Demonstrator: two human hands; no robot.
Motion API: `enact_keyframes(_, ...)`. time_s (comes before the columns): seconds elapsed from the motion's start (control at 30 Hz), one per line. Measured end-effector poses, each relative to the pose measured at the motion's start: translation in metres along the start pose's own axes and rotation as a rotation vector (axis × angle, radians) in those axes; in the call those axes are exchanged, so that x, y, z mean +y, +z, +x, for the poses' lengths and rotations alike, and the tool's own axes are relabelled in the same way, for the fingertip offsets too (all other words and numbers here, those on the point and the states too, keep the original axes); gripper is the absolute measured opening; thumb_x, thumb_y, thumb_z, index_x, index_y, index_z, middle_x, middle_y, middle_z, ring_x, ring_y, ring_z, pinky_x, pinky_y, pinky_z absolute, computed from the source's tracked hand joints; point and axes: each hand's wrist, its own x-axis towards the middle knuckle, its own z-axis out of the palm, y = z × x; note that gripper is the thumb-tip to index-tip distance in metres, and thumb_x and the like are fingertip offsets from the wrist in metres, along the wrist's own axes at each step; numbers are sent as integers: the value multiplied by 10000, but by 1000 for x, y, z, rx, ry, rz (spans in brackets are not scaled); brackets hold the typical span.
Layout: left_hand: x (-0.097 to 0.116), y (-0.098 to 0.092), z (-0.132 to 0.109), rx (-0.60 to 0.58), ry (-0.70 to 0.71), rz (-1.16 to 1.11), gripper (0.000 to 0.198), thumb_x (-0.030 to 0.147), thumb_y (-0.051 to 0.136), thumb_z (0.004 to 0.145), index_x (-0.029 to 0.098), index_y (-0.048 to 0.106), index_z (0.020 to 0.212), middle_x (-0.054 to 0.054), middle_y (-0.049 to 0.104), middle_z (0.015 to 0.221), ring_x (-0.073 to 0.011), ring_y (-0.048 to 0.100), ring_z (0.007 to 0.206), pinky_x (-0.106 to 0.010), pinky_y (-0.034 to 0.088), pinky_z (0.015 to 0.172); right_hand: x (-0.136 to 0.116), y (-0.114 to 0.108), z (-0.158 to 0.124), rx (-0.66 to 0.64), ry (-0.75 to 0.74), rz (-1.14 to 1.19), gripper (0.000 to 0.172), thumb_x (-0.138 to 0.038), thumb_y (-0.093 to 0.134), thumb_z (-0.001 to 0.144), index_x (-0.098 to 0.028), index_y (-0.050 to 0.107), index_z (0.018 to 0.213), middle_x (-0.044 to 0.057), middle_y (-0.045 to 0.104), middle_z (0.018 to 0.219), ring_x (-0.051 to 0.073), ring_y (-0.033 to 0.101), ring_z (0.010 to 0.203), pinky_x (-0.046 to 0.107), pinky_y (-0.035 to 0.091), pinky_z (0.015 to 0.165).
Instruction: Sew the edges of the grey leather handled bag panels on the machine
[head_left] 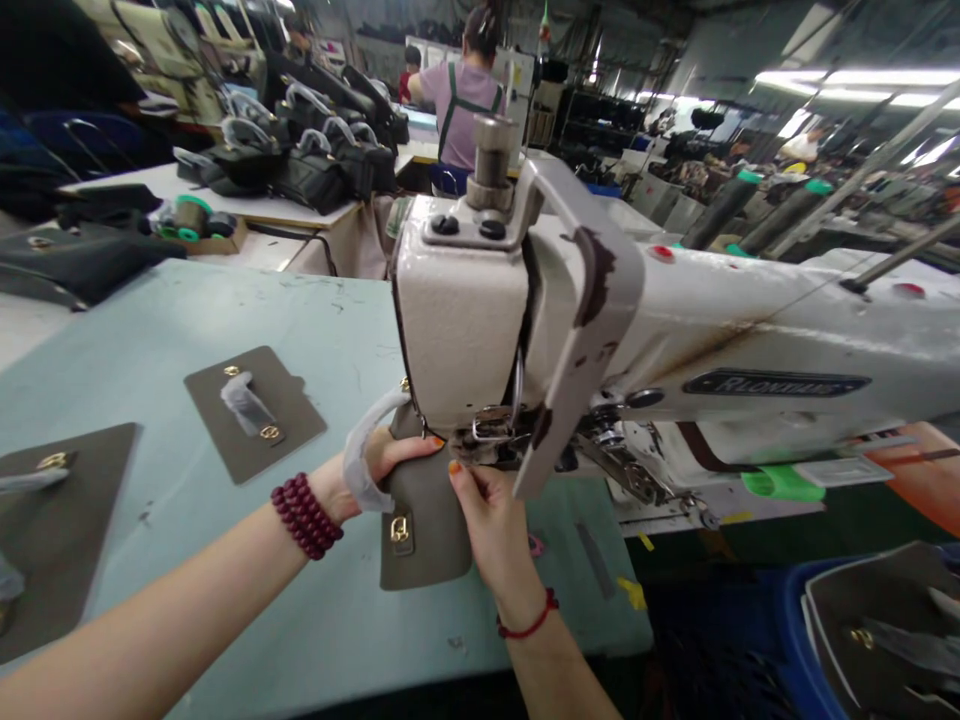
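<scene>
A grey-brown bag panel (431, 515) lies under the head of the white sewing machine (461, 310). It carries a carrying handle (358, 465) wrapped in whitish film, with a gold buckle (400, 530) at its near end. My left hand (382, 460) reaches through the handle loop; its thumb presses on the panel close to the presser foot, and its other fingers are mostly hidden. On the panel's right edge, my right hand (491, 515) is closed, thumb and curled fingers holding it just below the needle area. The needle tip itself is hidden.
Similar panels with wrapped handles lie on the pale green table: one flat panel (255, 415) and another panel (67, 520) at far left. A blue bin (806, 610) at lower right holds more panels. Black bags (315, 170) crowd a table behind; a person (461, 110) works there.
</scene>
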Motion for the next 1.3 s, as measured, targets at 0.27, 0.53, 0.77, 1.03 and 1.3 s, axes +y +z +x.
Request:
enact_keyframes(0.27, -3, 0, 4, 24, 65, -84, 224, 232, 843, 619, 136, 694, 755, -53, 752, 711, -213, 717, 664, -303, 613, 666, -1, -2, 3, -43, -81, 4, 420, -399, 489, 904, -140, 538, 577, -16, 462, 555, 95, 402, 569, 195, 298, 522)
enact_keyframes(0.53, -7, -2, 5, 35, 34, -82, 359, 240, 833, 625, 188, 732, 966, -114, 759, 904, -291, 734, 804, -379, 604, 716, -4, -6, -1, -77, 3, -63, 429, -441, 510, 893, -127, 594, 613, -8, 504, 570, 95, 404, 550, 199, 295, 507)
enact_keyframes(0.77, -13, 1, 3, 119, 47, -82, 396, 247, 822, 649, 149, 719, 1019, -149, 743, 929, -252, 724, 705, -336, 598, 641, -10, -17, -10, -159, -29, -89, 368, -383, 496, 920, -125, 662, 715, 19, 605, 653, 116, 484, 592, 201, 336, 532)
enact_keyframes(1.03, -44, 48, -16, 452, 385, -261, 588, 218, 845, 620, 211, 632, 1168, -92, 712, 1083, -286, 706, 916, -342, 619, 731, -12, -52, 0, -279, -74, -131, 254, -304, 518, 927, -139, 691, 842, 27, 684, 790, 139, 591, 716, 199, 370, 592)
enact_keyframes(1.3, -61, 65, -16, 617, 405, -365, 619, 180, 839, 621, 250, 585, 1182, -97, 666, 1199, -305, 697, 969, -419, 622, 771, -13, -63, 12, -267, -120, -229, 321, -316, 524, 924, -139, 663, 695, 1, 603, 648, 115, 522, 624, 208, 304, 538)
